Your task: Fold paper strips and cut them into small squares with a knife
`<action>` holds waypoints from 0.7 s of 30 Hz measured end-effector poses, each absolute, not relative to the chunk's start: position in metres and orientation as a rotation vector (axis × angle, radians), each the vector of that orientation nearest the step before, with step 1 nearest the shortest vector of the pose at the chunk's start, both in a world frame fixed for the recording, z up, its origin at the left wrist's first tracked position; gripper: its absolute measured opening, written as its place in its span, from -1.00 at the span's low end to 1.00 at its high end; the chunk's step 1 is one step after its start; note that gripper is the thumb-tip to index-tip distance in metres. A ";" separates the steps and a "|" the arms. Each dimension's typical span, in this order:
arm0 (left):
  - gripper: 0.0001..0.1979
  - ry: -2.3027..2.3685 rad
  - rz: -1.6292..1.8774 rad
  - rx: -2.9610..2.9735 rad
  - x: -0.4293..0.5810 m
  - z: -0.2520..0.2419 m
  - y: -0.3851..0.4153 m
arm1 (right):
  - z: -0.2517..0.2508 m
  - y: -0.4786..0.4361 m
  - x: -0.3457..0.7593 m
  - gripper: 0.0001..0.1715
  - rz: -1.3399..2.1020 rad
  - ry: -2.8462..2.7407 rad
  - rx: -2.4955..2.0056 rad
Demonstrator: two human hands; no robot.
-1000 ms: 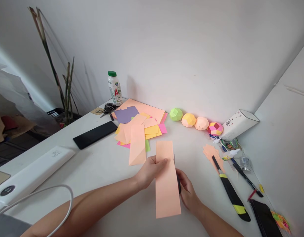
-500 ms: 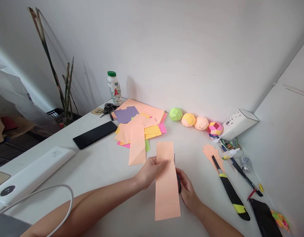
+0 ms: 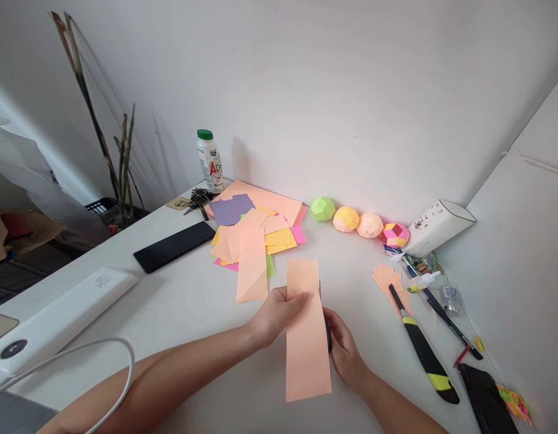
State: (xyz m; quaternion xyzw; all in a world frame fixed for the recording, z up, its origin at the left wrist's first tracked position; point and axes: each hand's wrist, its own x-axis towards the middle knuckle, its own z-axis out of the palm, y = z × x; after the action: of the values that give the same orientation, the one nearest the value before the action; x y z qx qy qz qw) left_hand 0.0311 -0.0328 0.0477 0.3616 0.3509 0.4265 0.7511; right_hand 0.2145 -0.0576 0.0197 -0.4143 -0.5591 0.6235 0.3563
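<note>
A long strip of peach paper is pinched in my left hand, thumb on its front face and the other fingers behind it. My right hand grips black-handled scissors at the strip's right edge. One blade tip shows above the hand beside the paper; the rest of the scissors is hidden behind the strip. To the left lies another peach strip on a heap of coloured paper scraps. Small peach cut pieces lie on the right, partly under a box cutter.
Paper polyhedra, green, yellow, peach and pink, line the wall. A white box leans at right. Leftward are a black phone, a bottle, keys and a white device with a cable.
The lower end of the peach strip has shifted very slightly up and to the right. Both hands keep their hold and hardly move.
</note>
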 end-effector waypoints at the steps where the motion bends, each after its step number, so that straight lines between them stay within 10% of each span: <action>1: -0.65 0.769 0.932 0.790 0.031 0.048 -0.033 | 0.019 -0.058 0.214 -0.52 1.610 -1.441 -1.077; 21: -0.60 0.848 0.882 0.783 0.033 0.049 -0.034 | 0.021 -0.057 0.214 -0.52 1.595 -1.450 -1.097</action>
State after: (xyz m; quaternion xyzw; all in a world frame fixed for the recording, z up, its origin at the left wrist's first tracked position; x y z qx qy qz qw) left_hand 0.0330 -0.0343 0.0495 0.3579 0.3878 0.4034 0.7475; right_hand 0.2145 -0.0574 0.0210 -0.4241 -0.5607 0.6170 0.3536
